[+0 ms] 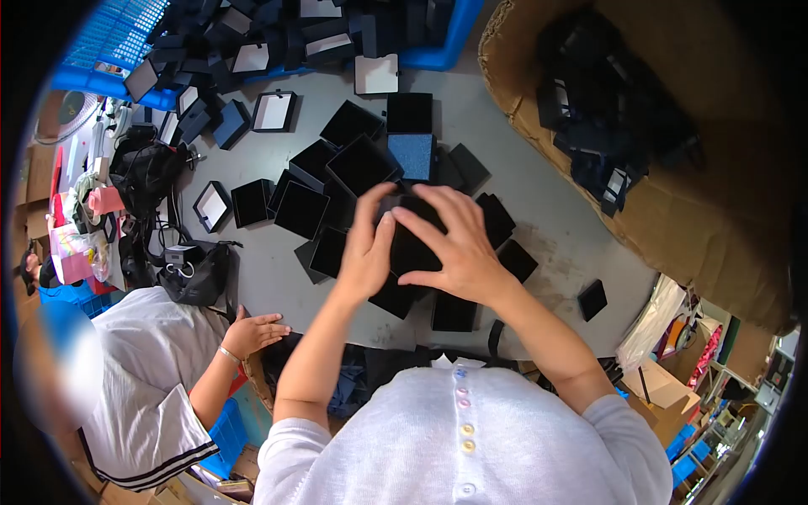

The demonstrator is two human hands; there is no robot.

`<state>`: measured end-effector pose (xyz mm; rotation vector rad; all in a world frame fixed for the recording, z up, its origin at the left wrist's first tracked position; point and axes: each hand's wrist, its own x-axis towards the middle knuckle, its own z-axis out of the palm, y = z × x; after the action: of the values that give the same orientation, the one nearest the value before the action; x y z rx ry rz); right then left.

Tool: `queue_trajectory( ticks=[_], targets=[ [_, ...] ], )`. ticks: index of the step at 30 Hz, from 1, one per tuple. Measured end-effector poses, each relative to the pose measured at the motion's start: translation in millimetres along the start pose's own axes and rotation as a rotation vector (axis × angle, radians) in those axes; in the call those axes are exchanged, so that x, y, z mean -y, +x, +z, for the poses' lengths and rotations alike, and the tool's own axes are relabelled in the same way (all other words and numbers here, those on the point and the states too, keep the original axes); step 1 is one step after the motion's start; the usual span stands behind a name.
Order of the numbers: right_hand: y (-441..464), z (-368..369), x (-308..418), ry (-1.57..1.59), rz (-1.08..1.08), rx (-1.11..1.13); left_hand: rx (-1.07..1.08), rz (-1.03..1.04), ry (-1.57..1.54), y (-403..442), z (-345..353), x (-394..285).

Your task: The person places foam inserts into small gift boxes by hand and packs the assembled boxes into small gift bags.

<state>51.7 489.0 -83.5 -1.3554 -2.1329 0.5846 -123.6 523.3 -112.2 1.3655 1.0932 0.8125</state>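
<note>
Both my hands are over a pile of dark square boxes on the grey table (551,215). My left hand (368,248) has its fingers curved at the left side of a black box (414,244), thumb and forefinger near each other; whether it grips that box is unclear. My right hand (454,244) lies over the same box with thumb and fingers spread apart. Just above the hands is an open black box (363,165), and beside it stands a box with a blue speckled face (411,156). More black boxes (301,209) surround the hands.
A blue crate (454,42) heaped with dark boxes stands at the back. At the right is a large cardboard box (673,244) with dark boxes inside. A co-worker's hand (252,332) rests near the table's left front edge, beside a black bag (198,273).
</note>
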Motion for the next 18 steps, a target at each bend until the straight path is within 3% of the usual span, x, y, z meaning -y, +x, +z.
queue_trajectory(
  ticks=[1,5,7,8,9,11,13,15,17,18],
  targets=[
    [-3,4,3,0.015,0.026,0.06,-0.017,-0.025,-0.144,-4,15,-6],
    [-15,-1,-3,0.012,-0.03,0.015,-0.118,-0.025,-0.195,-20,45,-10],
    [-21,2,-8,0.075,0.102,-0.185,-0.089,0.029,-0.126,-19,46,-11],
    [-23,8,-13,0.179,0.183,-0.314,-0.109,-0.006,-0.249,-18,49,-10],
    [-21,11,-16,0.156,0.174,-0.333,-0.088,-0.014,-0.157,-18,48,-14],
    [-30,18,-12,0.304,0.406,-0.284,-0.032,0.036,0.094,-21,54,-18],
    [-37,25,-28,0.362,0.32,-0.29,0.139,-0.298,-0.251,-25,55,-24],
    [-34,11,-49,0.589,0.439,-0.269,0.212,-0.417,-0.487,-25,48,-24],
    [-31,-23,-116,0.242,0.54,-0.518,0.423,-0.425,-0.464,-36,36,-21],
    [-29,-46,-160,-0.072,0.501,-0.685,0.509,-0.194,-0.269,-43,33,-24]
  ],
)
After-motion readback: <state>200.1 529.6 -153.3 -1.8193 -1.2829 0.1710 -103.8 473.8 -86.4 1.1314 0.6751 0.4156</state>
